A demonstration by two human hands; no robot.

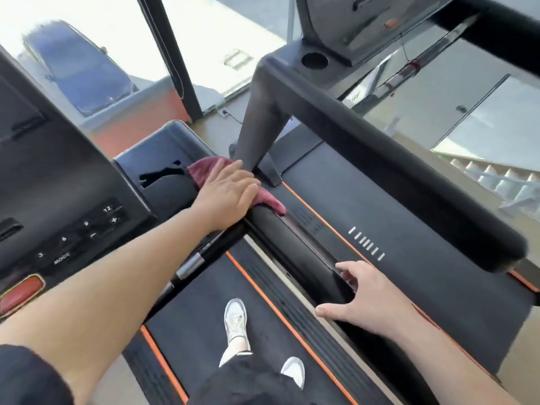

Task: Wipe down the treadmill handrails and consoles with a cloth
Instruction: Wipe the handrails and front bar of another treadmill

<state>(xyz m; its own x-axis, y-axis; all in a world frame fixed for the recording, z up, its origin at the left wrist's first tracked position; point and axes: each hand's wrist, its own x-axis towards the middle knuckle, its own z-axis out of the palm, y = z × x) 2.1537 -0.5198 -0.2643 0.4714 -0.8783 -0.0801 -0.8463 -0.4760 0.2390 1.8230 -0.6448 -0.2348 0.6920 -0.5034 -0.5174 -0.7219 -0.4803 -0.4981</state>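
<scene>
Dark sleeve [20, 375]: left arm, lower left corner. White shoes [235, 318]: standing on treadmill belt [198, 302] with orange edge stripes. Right hand [365, 302]: fingers spread and relaxed, resting across near end of black handrail [292, 238], gripping nothing. Left hand [226, 197]: farther along same handrail, fingers straight, pressing flat on maroon cloth [201, 171], which drapes over the rail beside the console [58, 176]. Console: numbered keys, red button [22, 290]. Beyond: second treadmill [409, 229], window, parked car [79, 68].

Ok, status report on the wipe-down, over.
Left hand flat on red cloth, pressing it to handrail near console. Right hand open, resting on rail's near end. Rail between them bare.
</scene>
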